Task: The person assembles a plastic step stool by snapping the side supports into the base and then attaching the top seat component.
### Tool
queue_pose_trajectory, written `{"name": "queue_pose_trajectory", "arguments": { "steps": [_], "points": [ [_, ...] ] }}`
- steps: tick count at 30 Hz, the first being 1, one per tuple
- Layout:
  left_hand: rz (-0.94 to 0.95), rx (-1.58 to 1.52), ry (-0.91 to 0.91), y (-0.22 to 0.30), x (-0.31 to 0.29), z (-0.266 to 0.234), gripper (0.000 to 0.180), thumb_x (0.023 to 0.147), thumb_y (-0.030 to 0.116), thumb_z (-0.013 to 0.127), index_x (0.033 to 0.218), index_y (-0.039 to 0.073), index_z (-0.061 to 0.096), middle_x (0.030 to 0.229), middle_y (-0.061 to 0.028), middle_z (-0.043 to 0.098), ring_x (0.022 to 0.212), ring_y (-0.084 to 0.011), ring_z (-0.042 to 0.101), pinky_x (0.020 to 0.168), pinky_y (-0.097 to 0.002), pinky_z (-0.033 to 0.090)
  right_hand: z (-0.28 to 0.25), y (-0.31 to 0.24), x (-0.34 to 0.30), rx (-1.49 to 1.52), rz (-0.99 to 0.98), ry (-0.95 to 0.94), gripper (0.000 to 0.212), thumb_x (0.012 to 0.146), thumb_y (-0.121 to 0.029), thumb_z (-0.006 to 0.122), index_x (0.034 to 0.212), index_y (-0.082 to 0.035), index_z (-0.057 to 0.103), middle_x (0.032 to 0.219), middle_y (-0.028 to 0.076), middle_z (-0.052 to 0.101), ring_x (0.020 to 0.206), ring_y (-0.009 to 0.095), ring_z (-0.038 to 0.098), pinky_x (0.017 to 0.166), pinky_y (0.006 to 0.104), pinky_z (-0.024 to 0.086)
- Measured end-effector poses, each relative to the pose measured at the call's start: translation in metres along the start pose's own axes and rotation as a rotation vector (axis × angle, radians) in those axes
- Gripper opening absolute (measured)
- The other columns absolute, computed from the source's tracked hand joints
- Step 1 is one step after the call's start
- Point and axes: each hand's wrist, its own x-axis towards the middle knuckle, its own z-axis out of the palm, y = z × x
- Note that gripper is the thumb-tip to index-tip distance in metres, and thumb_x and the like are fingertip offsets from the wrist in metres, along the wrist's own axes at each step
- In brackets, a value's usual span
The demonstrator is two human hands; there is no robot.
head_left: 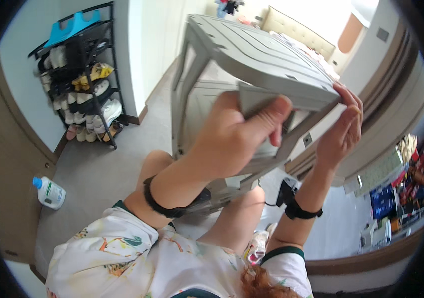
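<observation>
A grey plastic shelf rack with a slatted top and slanting legs stands tilted in front of me. My left hand is closed just under the near edge of its top, thumb stretched over a flat grey piece. Whether that piece is loose or part of the rack I cannot tell. With its fingers over the right near corner of the top, my right hand grips the rack. Black straps circle both wrists. The rack's lower part is partly hidden behind my left arm and legs.
A black shoe rack full of shoes stands at the left wall, a blue plastic item on top. A white bottle with a blue cap is on the floor by the wooden door. Clutter lies at right; a bed is behind.
</observation>
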Motion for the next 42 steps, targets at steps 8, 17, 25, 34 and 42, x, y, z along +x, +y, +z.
{"name": "queue_pose_trajectory", "arguments": {
  "steps": [8,17,25,34,42],
  "points": [
    [0.440,0.477,0.014,0.015,-0.029,-0.034,0.032,0.088,0.023,0.068,0.104,-0.005,0.061,0.105,-0.0176,0.063,0.093,-0.0243,0.062,0.082,-0.0331,0.050,-0.011,-0.023,0.003,-0.291,-0.198,-0.176,0.054,0.099,-0.046,0.040,0.122,0.000,0.059,0.121,0.017,0.060,0.115,0.031,0.055,0.100,0.0414,0.039],
    [0.219,0.420,0.293,-0.016,0.000,-0.091,0.034,0.094,0.030,0.059,0.102,-0.003,0.061,0.090,-0.0116,0.063,0.082,-0.0193,0.059,0.073,-0.0313,0.047,0.032,-0.115,0.054,-0.099,-0.168,-0.621,0.060,0.094,-0.046,0.051,0.129,0.002,0.055,0.128,0.021,0.058,0.118,0.033,0.056,0.103,0.0438,0.039],
    [0.074,-0.119,0.188,-0.023,0.002,-0.067,0.027,0.089,0.026,0.065,0.085,-0.001,0.063,0.067,-0.0056,0.058,0.063,-0.0095,0.049,0.057,-0.0286,0.040,0.042,-0.152,0.057,-0.251,-0.046,-0.815,0.050,0.085,-0.032,0.071,0.118,0.004,0.064,0.093,0.021,0.071,0.079,0.020,0.070,0.070,0.0319,0.054],
    [-0.047,0.090,0.184,-0.002,-0.006,-0.067,0.025,0.091,0.023,0.066,0.089,-0.002,0.064,0.067,0.0011,0.057,0.062,-0.0037,0.048,0.054,-0.0214,0.040,0.037,-0.152,0.057,-0.234,-0.088,-0.829,0.055,0.083,-0.037,0.073,0.121,0.002,0.063,0.081,0.016,0.070,0.067,0.016,0.068,0.061,0.0287,0.053],
    [-0.032,0.097,0.223,-0.007,0.000,-0.072,0.027,0.091,0.025,0.066,0.087,-0.001,0.065,0.065,0.0006,0.057,0.060,-0.0046,0.045,0.053,-0.0221,0.037,0.045,-0.144,0.062,-0.116,-0.096,-0.923,0.060,0.076,-0.030,0.080,0.123,0.002,0.061,0.092,0.018,0.070,0.083,0.021,0.070,0.072,0.0317,0.055]
  ]
}}
